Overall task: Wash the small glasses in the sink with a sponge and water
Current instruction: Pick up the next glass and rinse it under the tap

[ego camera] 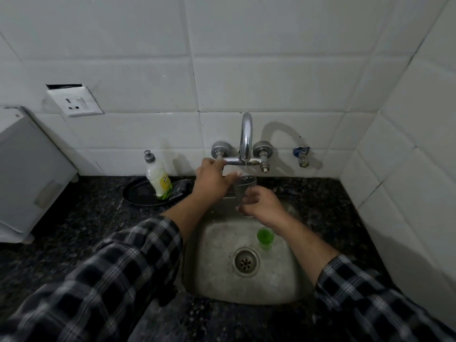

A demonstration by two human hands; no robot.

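My right hand (262, 204) grips the base of a small clear glass (244, 187) and holds it upright under the chrome tap spout (246, 137). A thin stream of water falls from the spout into the glass. My left hand (213, 182) reaches over the glass's left side, its fingers at the left tap handle (220, 151) and its thumb near the rim; whether it grips the handle is unclear. A small green glass (264, 239) stands upright in the steel sink (214, 275), next to the drain (246, 261). No sponge is visible.
A dish soap bottle (158, 177) stands on a dark round tray (138, 193) left of the sink on the black granite counter (81, 218). A white appliance (27, 174) sits at the far left. White tiled walls enclose the back and right.
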